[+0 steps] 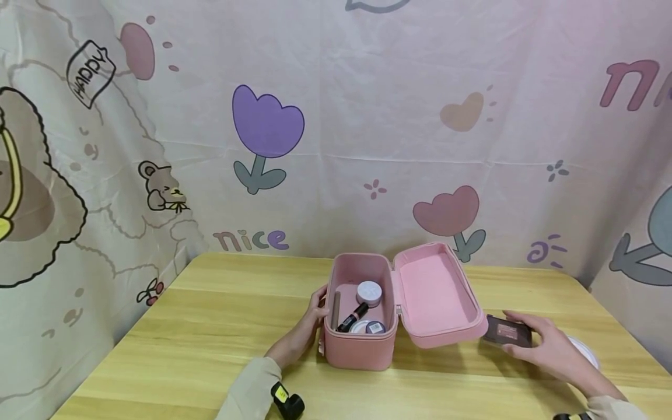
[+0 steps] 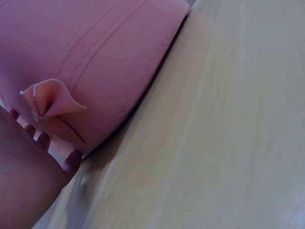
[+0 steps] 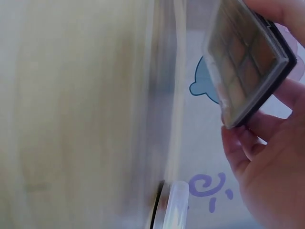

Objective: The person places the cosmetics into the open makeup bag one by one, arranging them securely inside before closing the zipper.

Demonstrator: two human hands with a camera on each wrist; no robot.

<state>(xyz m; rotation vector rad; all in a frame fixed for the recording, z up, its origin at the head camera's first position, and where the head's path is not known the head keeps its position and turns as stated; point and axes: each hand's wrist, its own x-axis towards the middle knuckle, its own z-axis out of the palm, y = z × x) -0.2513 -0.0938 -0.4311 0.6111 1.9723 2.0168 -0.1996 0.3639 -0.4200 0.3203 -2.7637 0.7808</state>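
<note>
A pink cosmetic case stands on the table with its lid swung out to the right. My left hand rests against the case's left side, fingers along the outer wall; in the left wrist view the fingertips touch that wall beside a small pink tab. Right of the lid, my right hand pinches an eyeshadow palette by its edges, raised above the table. The right wrist view shows its clear cover and rows of brown pans.
Inside the case lie a white round jar, a black tube, a brown stick and small round containers. A white round item lies partly behind my right hand. A printed cloth hangs behind the wooden table.
</note>
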